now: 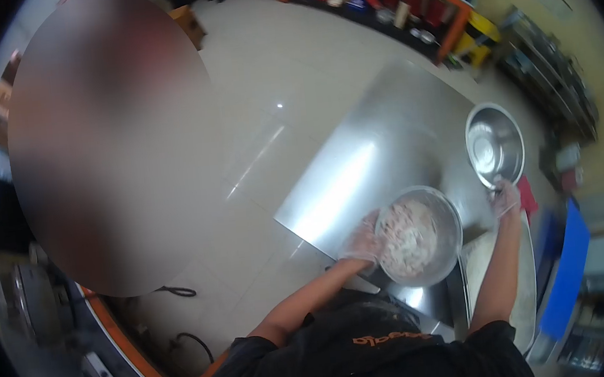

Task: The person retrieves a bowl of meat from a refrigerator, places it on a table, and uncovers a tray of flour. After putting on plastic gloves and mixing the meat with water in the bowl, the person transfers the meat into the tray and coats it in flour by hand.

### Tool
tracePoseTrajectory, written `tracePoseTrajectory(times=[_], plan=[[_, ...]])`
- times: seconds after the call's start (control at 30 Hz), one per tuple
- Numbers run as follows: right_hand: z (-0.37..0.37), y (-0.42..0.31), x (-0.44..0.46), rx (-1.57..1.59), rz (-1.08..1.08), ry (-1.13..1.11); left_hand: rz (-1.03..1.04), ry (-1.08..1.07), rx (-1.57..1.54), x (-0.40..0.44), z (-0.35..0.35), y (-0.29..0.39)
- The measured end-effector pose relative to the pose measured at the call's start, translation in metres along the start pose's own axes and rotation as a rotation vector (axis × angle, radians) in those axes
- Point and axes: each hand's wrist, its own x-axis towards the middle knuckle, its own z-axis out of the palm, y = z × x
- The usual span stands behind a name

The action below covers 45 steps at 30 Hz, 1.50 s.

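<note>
My left hand, in a clear plastic glove, grips the left rim of a round bowl. Inside the bowl lie pale pinkish pieces dusted with white powder, perhaps flour; their exact kind is hard to make out. My right hand, gloved the same way, is closed on the near rim of a shiny steel bowl. That second bowl is tilted, and no contents show in it. Some fingers of both hands are blurred or hidden.
A steel table extends ahead. A pale tray lies under my right forearm, with a red cloth near that hand. Blue panel at right. An orange-framed shelf stands beyond the tiled floor.
</note>
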Motion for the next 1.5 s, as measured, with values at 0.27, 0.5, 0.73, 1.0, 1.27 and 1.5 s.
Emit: tracePoseTrajectory(times=[0.27, 0.5, 0.73, 1.0, 1.27, 1.5], plan=[[-0.247, -0.108, -0.216, -0.264, -0.223, 0.274, 0.225, 0.130, 0.844, 0.011, 0.002, -0.087], [-0.553, -0.123, -0.329, -0.601, -0.191, 0.616, 0.052, 0.669, 0.128, -0.040, 0.032, -0.006], [-0.769, -0.099, -0.356, -1.322, -0.074, 0.677, 0.310, 0.693, 0.202, -0.159, 0.210, 0.127], [-0.823, -0.094, -0.316, -1.381, -0.404, 0.472, 0.797, 0.096, 0.884, -0.257, 0.383, 0.165], [-0.840, -0.079, -0.293, -1.449, -0.347, 0.443, 0.915, -0.110, 0.953, -0.308, 0.455, 0.174], [-0.850, -0.069, -0.284, -1.402, -0.297, 0.418, 0.958, -0.046, 0.923, -0.306, 0.460, 0.154]])
